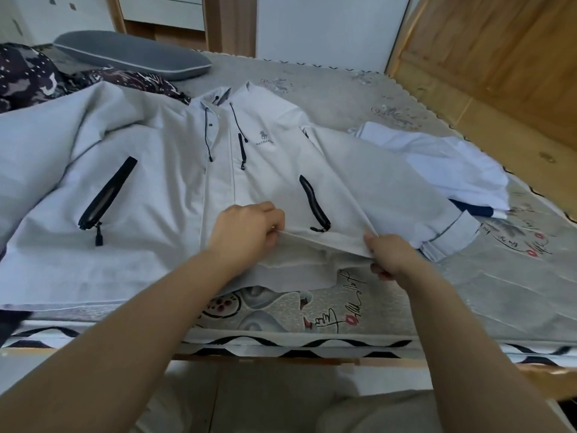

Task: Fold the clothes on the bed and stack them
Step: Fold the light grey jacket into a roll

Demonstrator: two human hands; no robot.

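A light grey hooded jacket [162, 170] with black zip pockets lies spread front-up across the bed [468, 292]. Its right sleeve is folded across toward the cuff at the right. My left hand [249, 232] pinches the jacket's lower hem near the middle. My right hand [388, 256] grips the same hem a little to the right, lifting the edge off the mattress. A white garment [449, 164] with a dark blue part lies crumpled behind the jacket at the right.
A dark patterned camouflage garment [34, 76] is heaped at the back left. A grey pillow [131, 54] lies at the head of the bed. Wooden panelling [499, 57] borders the right side. The bed's near edge runs below my forearms.
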